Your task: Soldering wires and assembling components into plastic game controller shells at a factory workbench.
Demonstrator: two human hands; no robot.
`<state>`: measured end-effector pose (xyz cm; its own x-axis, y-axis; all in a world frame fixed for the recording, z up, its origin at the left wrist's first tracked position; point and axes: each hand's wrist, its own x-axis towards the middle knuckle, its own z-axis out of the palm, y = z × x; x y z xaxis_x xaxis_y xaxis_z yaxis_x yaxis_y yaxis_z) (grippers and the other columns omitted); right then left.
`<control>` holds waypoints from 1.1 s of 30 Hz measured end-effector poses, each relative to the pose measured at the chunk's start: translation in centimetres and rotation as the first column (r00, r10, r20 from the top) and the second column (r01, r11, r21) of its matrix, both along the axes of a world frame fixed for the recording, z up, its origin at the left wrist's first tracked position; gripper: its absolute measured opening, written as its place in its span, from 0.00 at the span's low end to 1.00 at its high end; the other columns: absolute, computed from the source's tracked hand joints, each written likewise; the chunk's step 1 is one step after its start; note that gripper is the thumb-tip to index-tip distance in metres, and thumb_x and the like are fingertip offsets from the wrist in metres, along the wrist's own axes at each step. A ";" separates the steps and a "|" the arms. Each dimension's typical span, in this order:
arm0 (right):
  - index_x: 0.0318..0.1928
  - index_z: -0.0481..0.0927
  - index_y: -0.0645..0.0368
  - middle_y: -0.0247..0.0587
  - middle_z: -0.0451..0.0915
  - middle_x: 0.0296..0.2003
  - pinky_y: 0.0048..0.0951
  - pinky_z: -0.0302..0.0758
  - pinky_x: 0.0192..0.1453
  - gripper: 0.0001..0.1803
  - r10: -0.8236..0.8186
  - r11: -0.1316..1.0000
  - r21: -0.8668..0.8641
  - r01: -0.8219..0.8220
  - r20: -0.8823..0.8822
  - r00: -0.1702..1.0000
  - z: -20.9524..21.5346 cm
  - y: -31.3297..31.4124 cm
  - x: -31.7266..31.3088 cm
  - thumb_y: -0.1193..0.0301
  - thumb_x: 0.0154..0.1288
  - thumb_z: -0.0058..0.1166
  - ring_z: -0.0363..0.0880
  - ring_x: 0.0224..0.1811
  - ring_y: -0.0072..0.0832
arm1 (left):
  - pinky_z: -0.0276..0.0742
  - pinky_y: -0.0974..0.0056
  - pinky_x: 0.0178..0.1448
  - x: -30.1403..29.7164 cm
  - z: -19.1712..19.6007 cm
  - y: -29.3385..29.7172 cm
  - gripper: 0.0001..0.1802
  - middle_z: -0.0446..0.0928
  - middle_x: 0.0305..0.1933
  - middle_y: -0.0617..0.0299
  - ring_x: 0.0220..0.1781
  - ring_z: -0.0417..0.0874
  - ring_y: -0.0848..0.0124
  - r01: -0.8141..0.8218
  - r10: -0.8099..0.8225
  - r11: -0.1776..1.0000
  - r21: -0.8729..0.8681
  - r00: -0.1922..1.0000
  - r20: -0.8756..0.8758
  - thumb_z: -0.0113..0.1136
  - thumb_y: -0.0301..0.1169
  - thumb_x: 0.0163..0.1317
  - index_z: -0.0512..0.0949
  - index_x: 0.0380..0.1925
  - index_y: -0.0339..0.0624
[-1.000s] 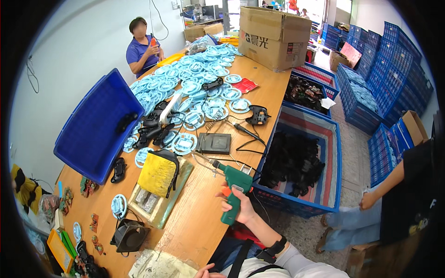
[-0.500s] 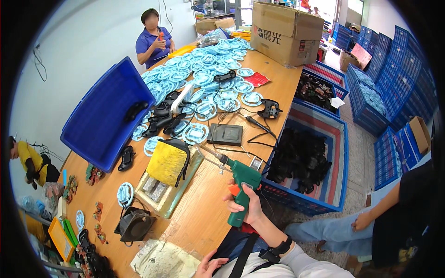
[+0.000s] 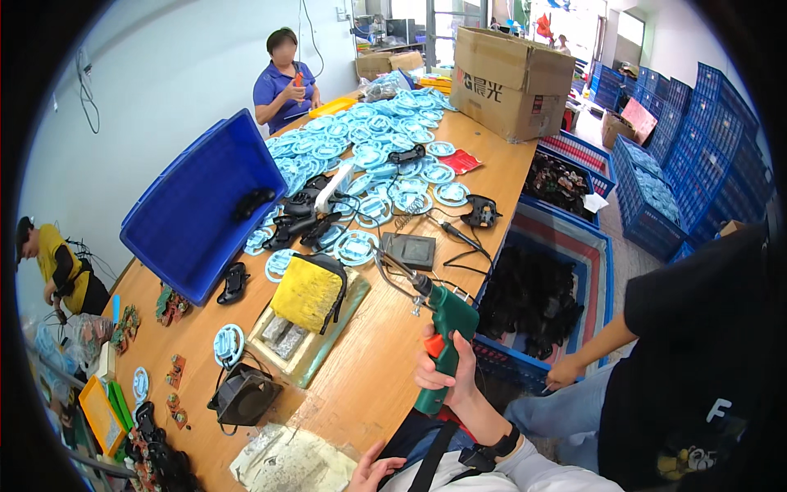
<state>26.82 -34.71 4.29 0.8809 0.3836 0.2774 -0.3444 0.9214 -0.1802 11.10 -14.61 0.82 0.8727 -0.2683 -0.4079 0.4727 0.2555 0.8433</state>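
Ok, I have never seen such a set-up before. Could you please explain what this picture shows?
There is no robot, only a person with two bare hands. The view comes from the left of two wide cameras worn on the head, looking down; straight edges therefore bend near the rim. The right hand grips a green pistol-shaped tool. The left hand, low in the picture, holds nothing that I can see. On the wooden table lie a pile of light-blue round parts, black controllers, a dark fan and a tilted blue bin.
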 end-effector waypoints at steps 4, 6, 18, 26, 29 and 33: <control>0.52 0.65 0.52 0.45 0.76 0.28 0.16 0.60 0.18 0.24 0.045 0.999 0.019 -0.047 0.079 0.996 0.1 0.1 -0.3 0.50 0.65 0.41 0.62 0.09 0.12 | 0.68 0.71 0.51 -0.3 -0.6 0.1 0.27 0.77 0.43 0.58 0.46 0.76 0.73 0.022 -0.021 1.000 -0.021 0.998 0.056 0.47 0.36 0.65 0.58 0.61 0.35; 0.52 0.66 0.52 0.45 0.76 0.28 0.15 0.59 0.17 0.24 0.058 0.998 0.023 -0.061 0.121 0.991 0.2 0.2 -0.4 0.50 0.65 0.41 0.62 0.08 0.12 | 0.68 0.71 0.51 -0.5 -1.0 0.1 0.27 0.77 0.43 0.58 0.46 0.76 0.73 0.010 -0.008 0.999 -0.033 0.998 0.068 0.47 0.37 0.65 0.58 0.61 0.35; 0.51 0.65 0.54 0.46 0.76 0.26 0.17 0.57 0.16 0.23 0.082 0.993 0.073 -0.093 0.148 0.986 0.9 0.4 -0.7 0.51 0.65 0.41 0.59 0.07 0.14 | 0.68 0.70 0.50 -0.8 -1.4 0.2 0.26 0.77 0.43 0.58 0.46 0.76 0.73 0.011 -0.009 1.000 -0.018 0.994 0.107 0.47 0.36 0.65 0.59 0.60 0.36; 0.51 0.65 0.54 0.48 0.77 0.28 0.17 0.57 0.16 0.23 0.081 0.995 0.044 -0.087 0.134 0.988 0.8 0.6 -0.8 0.52 0.64 0.42 0.59 0.07 0.14 | 0.68 0.69 0.51 -0.8 -1.0 0.2 0.23 0.77 0.43 0.57 0.45 0.76 0.72 0.021 -0.019 0.999 -0.041 0.998 0.055 0.46 0.34 0.66 0.61 0.59 0.38; 0.52 0.65 0.54 0.48 0.77 0.29 0.17 0.57 0.17 0.23 0.073 0.997 0.026 -0.078 0.148 0.986 1.2 0.6 -0.6 0.52 0.64 0.42 0.59 0.07 0.14 | 0.69 0.68 0.51 -1.3 -1.8 -0.1 0.22 0.77 0.43 0.57 0.45 0.76 0.71 0.007 -0.013 0.998 0.058 0.995 0.103 0.45 0.34 0.67 0.61 0.59 0.38; 0.52 0.65 0.55 0.49 0.77 0.28 0.19 0.57 0.17 0.24 0.018 1.000 -0.009 -0.017 0.164 0.986 2.2 0.1 -0.4 0.51 0.64 0.42 0.58 0.07 0.14 | 0.69 0.63 0.52 -3.0 -3.3 0.4 0.18 0.76 0.45 0.50 0.48 0.76 0.59 0.089 -0.313 0.849 0.520 0.878 0.361 0.47 0.34 0.64 0.69 0.50 0.35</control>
<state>26.42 -34.57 6.46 0.8168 0.4011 0.4147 -0.3256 0.9139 -0.2425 8.13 -14.25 -2.48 0.9343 -0.3278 -0.1402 0.0421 -0.2892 0.9563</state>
